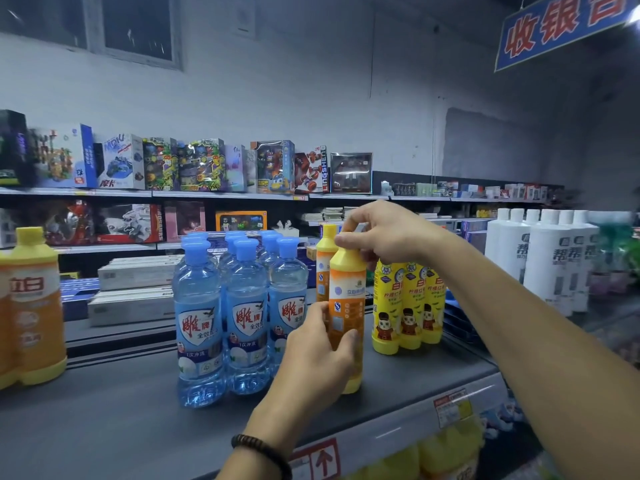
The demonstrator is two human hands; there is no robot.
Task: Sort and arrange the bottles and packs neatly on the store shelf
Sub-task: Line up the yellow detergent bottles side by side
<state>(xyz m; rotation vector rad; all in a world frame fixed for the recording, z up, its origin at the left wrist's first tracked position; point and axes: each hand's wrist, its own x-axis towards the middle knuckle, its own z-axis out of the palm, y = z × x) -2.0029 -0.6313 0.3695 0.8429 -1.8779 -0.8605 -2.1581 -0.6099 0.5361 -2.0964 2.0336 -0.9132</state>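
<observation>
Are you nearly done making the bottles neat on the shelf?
Maybe halfway. The blue bottles stand in tidy rows and the yellow bottles are bunched together. Right now the left hand holds the orange bottle by its body and the right hand pinches its cap. The other orange bottle behind it and the big orange bottles far left may still need lining up.

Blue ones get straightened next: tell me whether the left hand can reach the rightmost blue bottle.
Probably yes, once freed: the left hand grips the orange bottle right beside that blue bottle, nothing between.
</observation>
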